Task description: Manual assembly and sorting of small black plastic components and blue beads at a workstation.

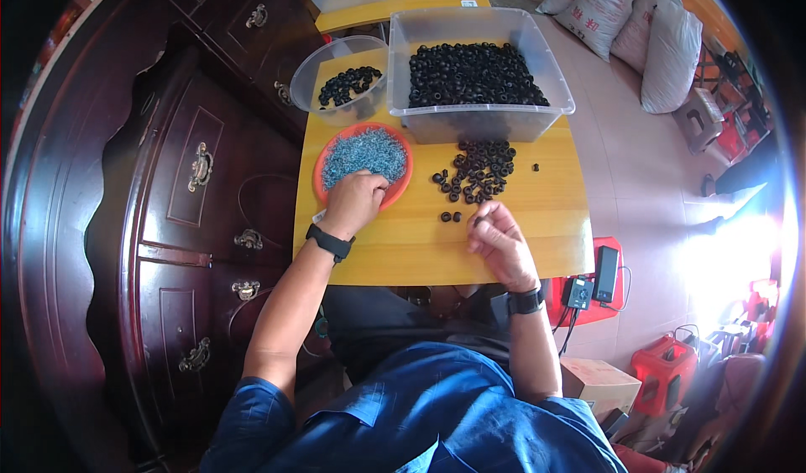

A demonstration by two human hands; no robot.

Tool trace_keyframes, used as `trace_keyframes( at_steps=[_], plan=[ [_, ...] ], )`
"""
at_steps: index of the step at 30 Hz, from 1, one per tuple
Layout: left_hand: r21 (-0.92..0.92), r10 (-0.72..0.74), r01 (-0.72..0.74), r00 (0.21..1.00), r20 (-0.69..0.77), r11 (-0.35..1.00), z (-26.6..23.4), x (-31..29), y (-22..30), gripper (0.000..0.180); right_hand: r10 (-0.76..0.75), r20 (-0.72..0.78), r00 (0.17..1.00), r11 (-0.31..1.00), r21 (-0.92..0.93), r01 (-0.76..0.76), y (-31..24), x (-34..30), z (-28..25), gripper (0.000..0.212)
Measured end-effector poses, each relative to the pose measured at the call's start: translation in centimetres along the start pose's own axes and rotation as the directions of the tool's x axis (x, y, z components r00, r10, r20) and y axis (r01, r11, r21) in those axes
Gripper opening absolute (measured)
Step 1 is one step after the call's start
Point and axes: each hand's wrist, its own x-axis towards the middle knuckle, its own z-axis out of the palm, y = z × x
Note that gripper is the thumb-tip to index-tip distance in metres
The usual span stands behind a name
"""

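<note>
My left hand [354,203] reaches over the near rim of a round orange bowl [406,182]. Its fingers are drawn together at the small blue-grey pieces [363,152] heaped in it; whatever they pinch is hidden. Over the table's near part, my right hand [504,245] pinches a small black ring-like part [478,220] between thumb and fingers. Beyond that hand lies a loose pile of black ring-shaped parts [480,171]. Two more rings [451,217] sit apart on the table, between my hands.
Behind the pile stands a clear plastic bin [478,125] full of black parts. To its left is a round clear tub [304,74] with fewer. A dark wooden cabinet [189,171] flanks the yellow table [403,255]; a red stool [603,305] holding black devices stands right.
</note>
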Motion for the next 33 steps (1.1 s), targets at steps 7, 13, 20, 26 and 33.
trace_keyframes(
  at_steps=[7, 13, 20, 26, 33],
  plan=[
    [0.042, -0.007, 0.002, 0.992, 0.128, 0.999, -0.3, 1.3, -0.4, 0.011, -0.011, 0.064, 0.998, 1.0, -0.005, 0.011, 1.5, 0.3, -0.9, 0.021],
    [0.211, 0.02, -0.058, 0.984, 0.177, 0.976, -0.5, 1.6, -0.2, 0.012, -0.018, 0.084, 0.996, 0.998, 0.057, 0.014, 1.8, 0.0, -1.2, 0.024],
    [0.009, 0.171, -0.175, 0.973, 0.157, 0.985, -1.0, 1.0, -1.3, 0.012, 0.0, 0.117, 0.993, 0.999, 0.052, -0.006, 1.4, 0.0, -1.3, 0.023],
    [0.171, 0.145, -0.181, 0.968, 0.204, 0.968, -1.0, 1.6, -0.9, 0.013, 0.003, 0.114, 0.993, 0.999, 0.046, -0.008, 1.4, 0.0, -1.2, 0.023],
    [0.103, 0.111, -0.135, 0.97, 0.215, 0.985, -1.1, 1.5, -1.0, 0.013, 0.002, 0.121, 0.993, 0.999, 0.051, -0.008, 1.5, 0.1, -1.3, 0.023]
  ],
)
